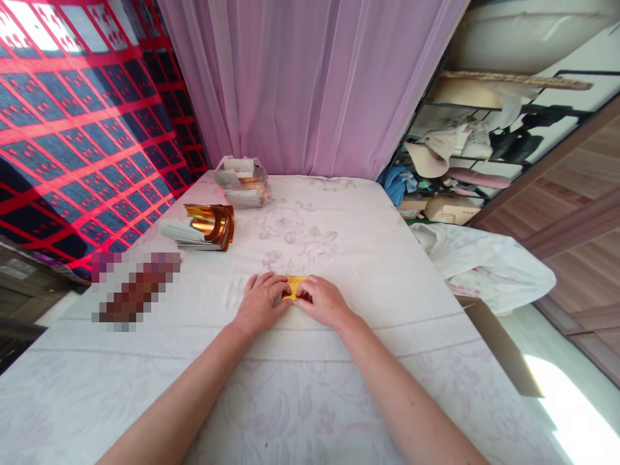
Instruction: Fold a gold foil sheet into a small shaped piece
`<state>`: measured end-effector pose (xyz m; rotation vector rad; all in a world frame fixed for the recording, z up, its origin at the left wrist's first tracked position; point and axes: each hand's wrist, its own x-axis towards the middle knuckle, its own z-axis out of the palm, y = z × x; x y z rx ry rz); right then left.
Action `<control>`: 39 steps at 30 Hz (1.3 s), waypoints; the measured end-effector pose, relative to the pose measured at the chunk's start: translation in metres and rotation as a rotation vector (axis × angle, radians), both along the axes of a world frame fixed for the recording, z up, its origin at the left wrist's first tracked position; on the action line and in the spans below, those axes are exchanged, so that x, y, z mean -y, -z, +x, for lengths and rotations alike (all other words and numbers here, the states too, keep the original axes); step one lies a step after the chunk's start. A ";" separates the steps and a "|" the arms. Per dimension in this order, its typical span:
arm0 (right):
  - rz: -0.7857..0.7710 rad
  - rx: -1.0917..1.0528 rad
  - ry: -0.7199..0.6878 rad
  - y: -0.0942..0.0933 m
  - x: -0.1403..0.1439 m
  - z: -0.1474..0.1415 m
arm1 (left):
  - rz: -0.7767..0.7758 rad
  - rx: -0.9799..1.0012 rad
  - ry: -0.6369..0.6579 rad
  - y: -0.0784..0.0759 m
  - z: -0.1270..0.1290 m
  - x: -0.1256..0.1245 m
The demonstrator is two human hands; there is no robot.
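In the head view a small sheet of gold foil paper [295,282] lies on the cloth-covered table between my two hands. My left hand [263,301] is closed at the sheet's left side, thumb and fingertips gripping its edge. From the right, my right hand [325,299] pinches the same sheet with curled fingers. Both thumbs almost meet at the near edge. My fingers cover the sides of the paper, so its folds there are hidden. Farther left stands a stack of curled gold foil sheets [213,226] with pale backs.
A clear plastic bag [245,184] of more paper sits at the table's back left. Pixelated reddish things [140,287] lie at the left edge. A purple curtain [300,84] hangs behind the flowered tablecloth [295,394]. A crowded shelf [465,139] and white plastic bag [504,265] stand right.
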<state>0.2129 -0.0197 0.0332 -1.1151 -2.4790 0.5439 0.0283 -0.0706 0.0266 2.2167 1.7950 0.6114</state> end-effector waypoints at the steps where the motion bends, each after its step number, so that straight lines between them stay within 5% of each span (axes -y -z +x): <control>1: 0.005 -0.002 0.002 0.001 0.001 0.000 | -0.001 0.002 -0.006 0.000 0.000 0.000; 19: -0.098 -0.069 0.178 0.010 0.005 0.028 | -0.086 0.028 -0.027 -0.001 -0.002 -0.001; 27: -0.174 -0.209 0.087 0.015 0.000 0.039 | -0.080 0.024 -0.034 0.002 -0.003 -0.001; 33: -0.140 -0.309 0.069 0.017 0.001 0.044 | -0.073 0.011 -0.031 0.003 -0.004 0.000; 39: 0.082 -0.371 0.274 0.013 0.017 0.027 | -0.049 0.006 -0.042 0.001 0.000 0.001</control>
